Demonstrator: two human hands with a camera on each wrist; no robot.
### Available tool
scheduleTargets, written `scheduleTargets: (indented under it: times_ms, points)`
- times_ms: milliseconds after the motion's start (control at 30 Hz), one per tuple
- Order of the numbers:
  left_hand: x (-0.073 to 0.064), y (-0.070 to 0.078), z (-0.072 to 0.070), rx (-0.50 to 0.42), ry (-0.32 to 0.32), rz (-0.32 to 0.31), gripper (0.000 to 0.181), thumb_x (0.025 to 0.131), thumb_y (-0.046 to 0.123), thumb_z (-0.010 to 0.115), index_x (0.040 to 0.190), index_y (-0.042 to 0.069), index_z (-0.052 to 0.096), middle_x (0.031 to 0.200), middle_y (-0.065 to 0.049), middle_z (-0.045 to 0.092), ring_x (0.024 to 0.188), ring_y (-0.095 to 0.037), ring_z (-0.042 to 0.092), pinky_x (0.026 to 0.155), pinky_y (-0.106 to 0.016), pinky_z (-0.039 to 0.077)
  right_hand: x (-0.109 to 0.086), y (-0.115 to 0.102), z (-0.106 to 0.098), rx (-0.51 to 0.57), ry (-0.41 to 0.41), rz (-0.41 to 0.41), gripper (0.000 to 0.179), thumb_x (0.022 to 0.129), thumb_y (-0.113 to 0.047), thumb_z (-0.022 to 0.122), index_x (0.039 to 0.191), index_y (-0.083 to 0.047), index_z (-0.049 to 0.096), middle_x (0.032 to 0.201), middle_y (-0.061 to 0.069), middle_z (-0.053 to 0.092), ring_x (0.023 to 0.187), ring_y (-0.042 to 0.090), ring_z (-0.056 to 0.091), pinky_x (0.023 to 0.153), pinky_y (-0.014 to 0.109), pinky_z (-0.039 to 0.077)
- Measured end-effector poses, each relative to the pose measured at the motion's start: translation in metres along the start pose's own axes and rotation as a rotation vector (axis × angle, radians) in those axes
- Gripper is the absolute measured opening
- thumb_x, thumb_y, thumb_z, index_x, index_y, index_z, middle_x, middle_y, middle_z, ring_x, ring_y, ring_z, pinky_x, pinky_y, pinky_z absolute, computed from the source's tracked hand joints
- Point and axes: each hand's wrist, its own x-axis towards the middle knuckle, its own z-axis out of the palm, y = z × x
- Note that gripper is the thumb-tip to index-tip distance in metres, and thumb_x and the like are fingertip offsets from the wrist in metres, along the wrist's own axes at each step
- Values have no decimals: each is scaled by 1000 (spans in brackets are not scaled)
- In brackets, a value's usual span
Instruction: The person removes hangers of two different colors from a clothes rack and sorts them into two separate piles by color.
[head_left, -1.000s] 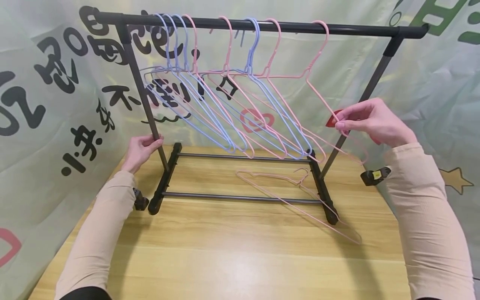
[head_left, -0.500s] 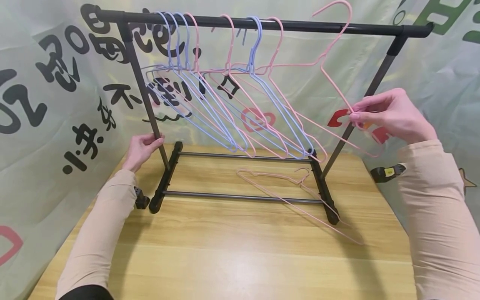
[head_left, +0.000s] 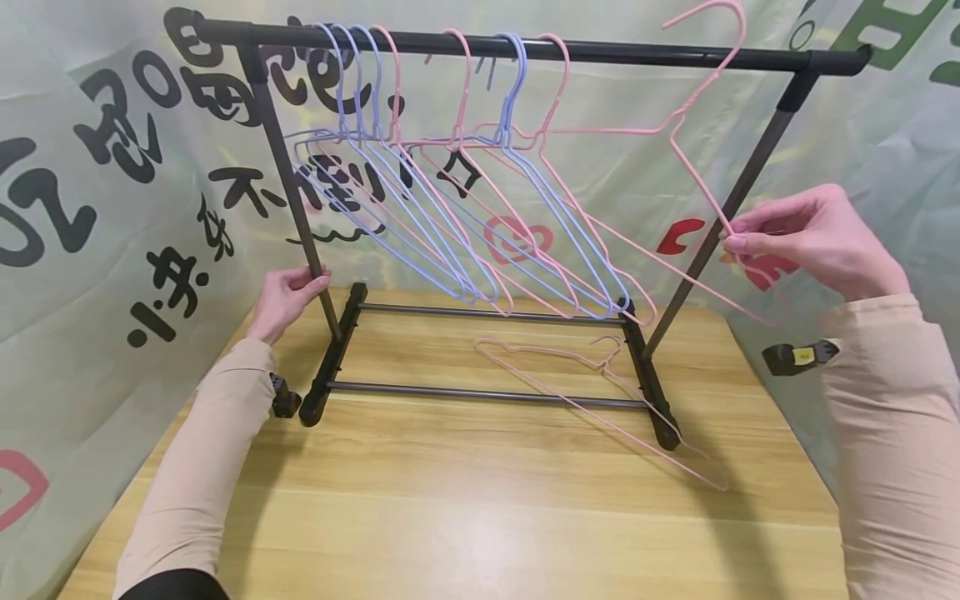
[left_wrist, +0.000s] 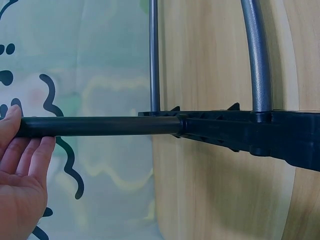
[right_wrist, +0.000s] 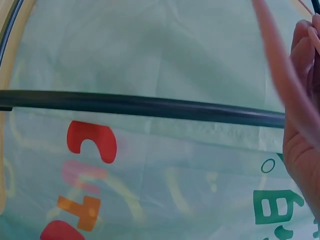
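Note:
A pink wire hanger (head_left: 701,181) is pinched at its right shoulder between the thumb and fingers of my right hand (head_left: 828,240). Its hook stands above the black rail (head_left: 637,54), near the rack's right end. In the right wrist view, part of that hanger (right_wrist: 277,65) crosses blurred in front of the hand. My left hand (head_left: 279,302) grips the left upright (head_left: 291,183) low down, and the left wrist view shows thumb and fingers on opposite sides of this tube (left_wrist: 105,126). Several blue hangers (head_left: 442,233) and pink hangers (head_left: 555,92) hang from the rail.
Another pink hanger (head_left: 536,350) lies on the wooden table (head_left: 450,500), across the rack's lower bar (head_left: 450,392). The right upright (head_left: 750,167) stands behind the held hanger. A printed cloth (head_left: 112,250) encloses the back and sides.
The pink hanger in my right hand has come up off the rail and moved to the right with the hand. My left hand stays on the upright.

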Motion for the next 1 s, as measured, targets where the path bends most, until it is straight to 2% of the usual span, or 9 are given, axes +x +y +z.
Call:
scheduleTargets:
  times_ms: [167, 333, 600, 833, 1000]
  points:
    - [0, 1, 0, 5, 2, -2, 53, 97, 40, 66, 133, 1, 63, 133, -16, 64, 109, -2, 64, 110, -45, 48, -7, 11, 0, 17, -7, -42, 13, 89, 8, 69, 96, 1, 78, 71, -2, 77, 53, 13, 62, 52, 27, 55]
    - [0, 2, 0, 12, 1, -3, 54, 97, 42, 65, 134, 2, 64, 133, -16, 64, 119, -16, 64, 110, -47, 47, -14, 19, 0, 9, 16, -35, 13, 88, 9, 70, 95, 1, 79, 80, -7, 80, 62, 8, 70, 56, 24, 56]
    - [0, 1, 0, -4, 1, -2, 53, 97, 39, 66, 133, 1, 63, 132, -16, 64, 108, 0, 64, 110, -45, 48, -22, 29, 1, -58, 25, -24, 9, 87, 8, 72, 92, 2, 78, 73, -6, 78, 63, 8, 70, 66, 15, 55]
    - [0, 1, 1, -3, 0, -12, 54, 97, 41, 66, 134, 1, 63, 133, -14, 64, 109, -2, 64, 110, -45, 48, -28, 49, 10, -114, -6, 8, 8, 86, 3, 75, 94, 3, 77, 74, -6, 77, 68, 7, 69, 71, 13, 51]
    - [0, 0, 1, -2, 0, -15, 54, 97, 40, 66, 134, 1, 63, 133, -15, 63, 113, -8, 65, 111, -47, 47, -30, 68, 20, -134, -57, 36, 9, 87, 2, 75, 96, 4, 77, 73, 0, 77, 65, 13, 69, 69, 18, 53]
